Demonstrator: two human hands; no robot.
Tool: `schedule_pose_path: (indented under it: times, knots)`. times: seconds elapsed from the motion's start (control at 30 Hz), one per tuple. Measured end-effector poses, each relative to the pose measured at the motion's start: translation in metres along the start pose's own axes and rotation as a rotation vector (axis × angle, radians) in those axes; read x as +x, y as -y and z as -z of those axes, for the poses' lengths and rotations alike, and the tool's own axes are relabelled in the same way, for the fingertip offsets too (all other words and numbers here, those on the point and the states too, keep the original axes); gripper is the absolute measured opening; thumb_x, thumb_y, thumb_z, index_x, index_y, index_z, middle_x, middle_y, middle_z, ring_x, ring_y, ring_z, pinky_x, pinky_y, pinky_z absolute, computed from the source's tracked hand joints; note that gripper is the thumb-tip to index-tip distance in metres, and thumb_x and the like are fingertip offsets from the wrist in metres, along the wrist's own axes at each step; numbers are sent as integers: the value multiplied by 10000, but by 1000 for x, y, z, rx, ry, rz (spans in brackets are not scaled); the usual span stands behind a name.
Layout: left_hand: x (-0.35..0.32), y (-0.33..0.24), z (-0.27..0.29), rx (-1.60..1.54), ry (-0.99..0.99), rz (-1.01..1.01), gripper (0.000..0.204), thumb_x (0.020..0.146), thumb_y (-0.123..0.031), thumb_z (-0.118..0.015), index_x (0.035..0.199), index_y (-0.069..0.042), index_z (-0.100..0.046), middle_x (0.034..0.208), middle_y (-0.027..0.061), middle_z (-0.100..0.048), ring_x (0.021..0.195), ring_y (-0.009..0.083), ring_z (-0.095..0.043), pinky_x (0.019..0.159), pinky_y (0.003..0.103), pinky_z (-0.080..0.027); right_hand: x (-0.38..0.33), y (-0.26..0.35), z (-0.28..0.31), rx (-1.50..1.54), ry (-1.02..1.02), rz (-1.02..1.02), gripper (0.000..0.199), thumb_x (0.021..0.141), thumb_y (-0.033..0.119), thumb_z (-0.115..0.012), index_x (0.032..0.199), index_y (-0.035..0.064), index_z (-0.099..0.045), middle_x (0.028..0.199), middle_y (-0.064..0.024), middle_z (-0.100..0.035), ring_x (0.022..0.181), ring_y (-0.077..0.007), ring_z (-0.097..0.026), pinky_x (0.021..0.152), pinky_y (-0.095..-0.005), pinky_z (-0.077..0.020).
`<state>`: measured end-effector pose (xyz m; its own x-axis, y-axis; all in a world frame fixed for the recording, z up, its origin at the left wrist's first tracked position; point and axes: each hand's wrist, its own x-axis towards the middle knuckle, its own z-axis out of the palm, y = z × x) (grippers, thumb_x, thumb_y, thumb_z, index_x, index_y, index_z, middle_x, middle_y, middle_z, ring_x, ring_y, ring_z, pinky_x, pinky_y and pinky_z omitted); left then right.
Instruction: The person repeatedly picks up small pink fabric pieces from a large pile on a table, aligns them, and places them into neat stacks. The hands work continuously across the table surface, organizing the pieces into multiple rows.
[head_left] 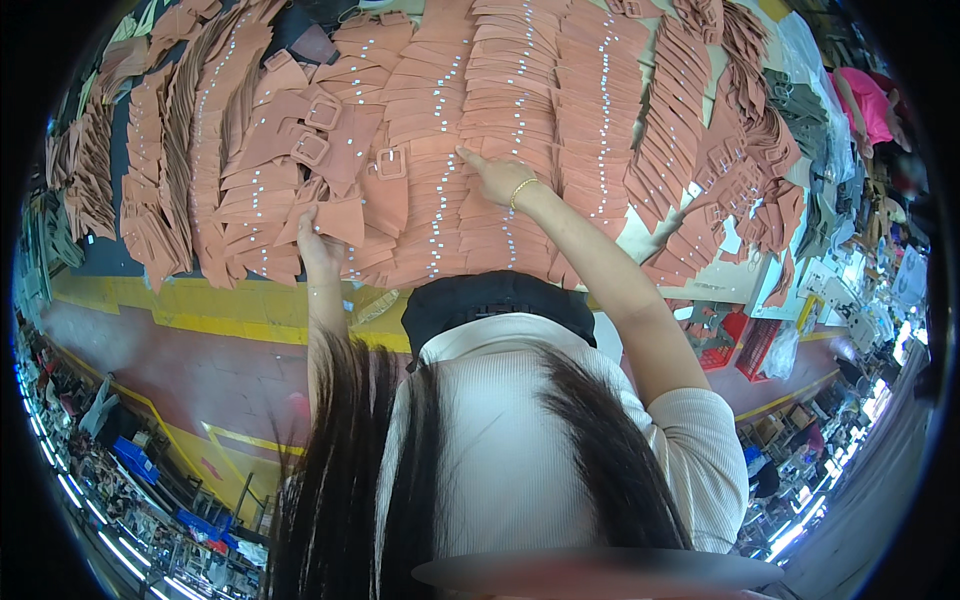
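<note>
Rows of overlapping salmon-coloured fabric pieces (515, 110), each with a small white sticker, cover the table in front of me. My left hand (318, 255) is closed at the near edge, its fingers on the end of a loose salmon fabric piece (343, 222). A flared strap with a covered square buckle (391, 164) lies just beyond it. Further left are more buckled straps (310, 148), piled on one another. My right hand (492, 180) rests on the middle rows, index finger stretched out to the left and touching the pieces; its other fingers are partly hidden.
More buckled straps (735, 165) are heaped on the right of the table. Grey-green fabric pieces (800, 110) and clear plastic lie beyond them. A red crate (757, 348) stands below at the right. A person in pink (862, 105) is at the far right.
</note>
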<state>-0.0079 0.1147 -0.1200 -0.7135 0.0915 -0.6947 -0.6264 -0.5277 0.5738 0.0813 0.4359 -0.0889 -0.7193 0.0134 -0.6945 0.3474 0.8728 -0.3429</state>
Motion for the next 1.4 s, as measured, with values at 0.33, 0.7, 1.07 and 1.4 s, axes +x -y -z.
schedule_pose_path:
  times: [0.33, 0.7, 1.07, 1.4]
  knots:
    - [0, -1, 0, -22, 25, 9, 154, 899, -167, -506, 981, -44, -549, 961, 62, -623, 932, 199, -618, 819, 384, -525, -3, -2, -3, 34, -29, 5, 719, 819, 81, -474, 1454, 331, -248, 1090, -114, -640, 1004, -289, -608, 796, -422, -505]
    - [-1, -1, -1, 0, 50, -6, 167, 893, -178, -501, 973, -42, -554, 949, 66, -633, 902, 205, -631, 801, 377, -533, -3, -1, 1, 43, 30, -28, 754, 811, 62, -463, 1457, 363, -217, 1076, -139, -640, 969, -293, -620, 774, -427, -512]
    - [0, -1, -1, -13, 40, 22, 221, 894, -196, -488, 1013, -18, -543, 988, 83, -632, 940, 213, -625, 828, 387, -521, -7, 1, 6, 66, 39, -35, 760, 812, 59, -459, 1456, 378, -208, 1088, -136, -639, 969, -292, -623, 757, -424, -513]
    - [-2, -3, -2, -9, 51, 26, 205, 884, -209, -512, 991, -44, -570, 989, 72, -635, 949, 217, -618, 833, 379, -512, -4, -2, 6, 64, 53, -17, 765, 814, 65, -452, 1455, 393, -193, 1061, -134, -651, 918, -286, -644, 730, -424, -512]
